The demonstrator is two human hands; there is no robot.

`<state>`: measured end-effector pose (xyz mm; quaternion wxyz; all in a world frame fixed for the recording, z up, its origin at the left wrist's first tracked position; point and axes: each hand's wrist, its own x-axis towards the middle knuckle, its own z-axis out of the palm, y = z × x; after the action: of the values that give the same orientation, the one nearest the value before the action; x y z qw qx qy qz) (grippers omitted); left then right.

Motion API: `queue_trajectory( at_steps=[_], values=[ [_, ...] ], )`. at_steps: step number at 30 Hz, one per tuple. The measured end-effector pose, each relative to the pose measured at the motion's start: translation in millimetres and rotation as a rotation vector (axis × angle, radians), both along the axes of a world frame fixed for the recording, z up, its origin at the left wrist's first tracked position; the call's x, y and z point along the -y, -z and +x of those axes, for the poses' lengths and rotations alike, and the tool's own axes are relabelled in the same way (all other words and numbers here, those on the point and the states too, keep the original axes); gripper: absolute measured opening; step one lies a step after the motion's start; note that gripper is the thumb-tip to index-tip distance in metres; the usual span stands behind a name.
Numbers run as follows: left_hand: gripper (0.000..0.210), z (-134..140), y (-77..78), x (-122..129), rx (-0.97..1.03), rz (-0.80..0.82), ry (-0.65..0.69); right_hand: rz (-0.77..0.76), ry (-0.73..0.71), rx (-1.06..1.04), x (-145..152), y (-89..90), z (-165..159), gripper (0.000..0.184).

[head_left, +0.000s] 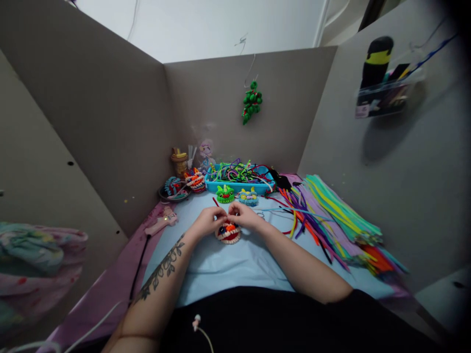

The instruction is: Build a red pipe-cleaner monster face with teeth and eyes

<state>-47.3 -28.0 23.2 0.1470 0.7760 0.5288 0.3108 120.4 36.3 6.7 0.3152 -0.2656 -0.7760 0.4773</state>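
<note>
In the middle of the light blue cloth lies a lion-like head made of pipe cleaners [228,237], red and orange with white fringes and a dark eye. My left hand [210,220] and my right hand [243,215] meet over its top edge, both closed with fingertips pinched together. A dark red pipe cleaner [215,201] sticks up beside my left fingers, and its lower part is hidden by them. Just beyond my hands sit a green pipe-cleaner head [224,194] and a blue and yellow one [248,196].
Behind stands a blue tray [241,187] of tangled pipe cleaners. Straight bundles [331,215] lie at the right. A glue gun [162,220] and a bowl [172,196] are at the left. Grey panels enclose the table; a clear box [382,98] hangs on the right one.
</note>
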Motion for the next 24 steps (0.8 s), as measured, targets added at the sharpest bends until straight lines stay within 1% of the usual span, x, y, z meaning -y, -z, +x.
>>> queue_trajectory(
  at_steps=[4,8,15,18,20,21,24],
  values=[
    [0.014,3,3.5,-2,-0.026,0.012,-0.033,-0.003,0.026,-0.034,2,0.1,1,0.017],
    [0.014,9,4.3,-3,-0.103,0.032,-0.069,-0.005,0.07,-0.013,3,-0.1,1,0.023],
    [0.015,21,-1.5,0,-0.226,0.049,-0.143,0.117,0.267,0.153,17,-8.1,4,0.021],
    [0.016,20,-2.0,1,-0.239,0.049,-0.135,0.074,0.322,0.198,21,-11.9,6,0.024],
    [0.016,18,-1.7,0,-0.207,0.043,-0.109,-0.003,0.315,0.201,18,-12.9,7,0.026],
    [0.015,16,-1.5,0,-0.183,0.035,-0.089,-0.046,0.286,0.19,15,-12.6,7,0.026],
    [0.014,11,-0.6,-2,-0.093,0.006,-0.022,-0.126,0.124,0.145,2,-8.7,8,0.015]
  ],
)
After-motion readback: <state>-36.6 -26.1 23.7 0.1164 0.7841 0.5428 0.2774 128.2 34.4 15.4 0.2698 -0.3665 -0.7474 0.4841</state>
